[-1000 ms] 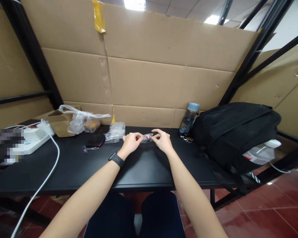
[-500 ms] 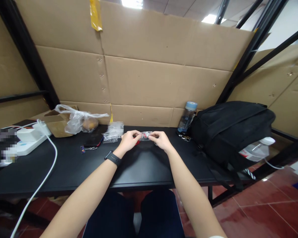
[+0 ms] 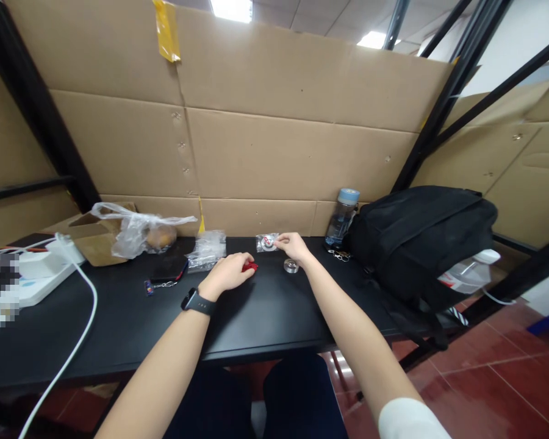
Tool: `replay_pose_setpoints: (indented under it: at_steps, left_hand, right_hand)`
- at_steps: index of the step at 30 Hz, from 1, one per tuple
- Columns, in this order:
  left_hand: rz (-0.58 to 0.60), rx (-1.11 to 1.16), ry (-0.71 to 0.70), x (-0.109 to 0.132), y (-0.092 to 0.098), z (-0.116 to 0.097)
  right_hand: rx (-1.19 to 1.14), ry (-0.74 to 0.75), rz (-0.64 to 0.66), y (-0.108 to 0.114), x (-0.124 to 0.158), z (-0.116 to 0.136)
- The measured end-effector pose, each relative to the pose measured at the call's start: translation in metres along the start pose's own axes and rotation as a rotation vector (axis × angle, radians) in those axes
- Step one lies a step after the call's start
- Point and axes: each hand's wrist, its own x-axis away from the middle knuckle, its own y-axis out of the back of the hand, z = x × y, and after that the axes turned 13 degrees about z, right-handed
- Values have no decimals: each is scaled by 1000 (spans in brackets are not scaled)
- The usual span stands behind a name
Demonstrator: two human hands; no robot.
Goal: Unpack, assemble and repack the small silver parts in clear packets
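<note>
My left hand (image 3: 229, 274), with a black watch on its wrist, rests on the black table (image 3: 119, 317) with its fingers closed on a small red piece (image 3: 249, 267). My right hand (image 3: 293, 246) reaches farther back and pinches the edge of a small clear plastic bag (image 3: 267, 242) that has something red and white inside and lies near the cardboard wall. A small round clear piece (image 3: 291, 266) sits on the table just in front of my right hand.
A black backpack (image 3: 421, 244) fills the table's right end, with a blue-capped water bottle (image 3: 343, 217) and keys beside it. Left of my hands lie a crumpled clear bag (image 3: 207, 249), a dark wallet with a keychain (image 3: 167, 269), a bagged fruit, a cardboard box, a power strip and a white cable (image 3: 80, 329).
My hands, which held the small bag together, have separated. The right carried the bag back toward the wall; the left came down with the red piece. A round clear piece now lies on the table.
</note>
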Motion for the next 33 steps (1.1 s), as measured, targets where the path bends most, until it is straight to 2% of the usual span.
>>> replay_pose_setpoints:
  at_steps: [3, 5, 11, 13, 18, 22, 26, 29, 33]
  left_hand:
    - [90, -55, -153, 8, 6, 0]
    - [149, -36, -200, 13, 10, 1]
    - [212, 22, -140, 22, 21, 12]
    - [203, 28, -119, 23, 23, 20]
    - [49, 2, -39, 23, 27, 44]
    - [39, -29, -56, 19, 24, 49]
    - [13, -94, -110, 10, 15, 31]
    - [-31, -156, -93, 3, 4, 14]
    - [-64, -221, -68, -4, -8, 2]
  right_hand:
    - [158, -175, -13, -9, -37, 7]
    - [217, -280, 10, -24, -60, 14]
    - [288, -339, 80, -77, -111, 36]
    - [320, -347, 88, -91, -122, 44]
    - [528, -339, 76, -107, -131, 56]
    - [593, -314, 100, -95, -121, 57]
    - [515, -171, 186, -57, -98, 46]
    - [477, -61, 248, -20, -66, 28]
    - [382, 34, 282, 23, -8, -5]
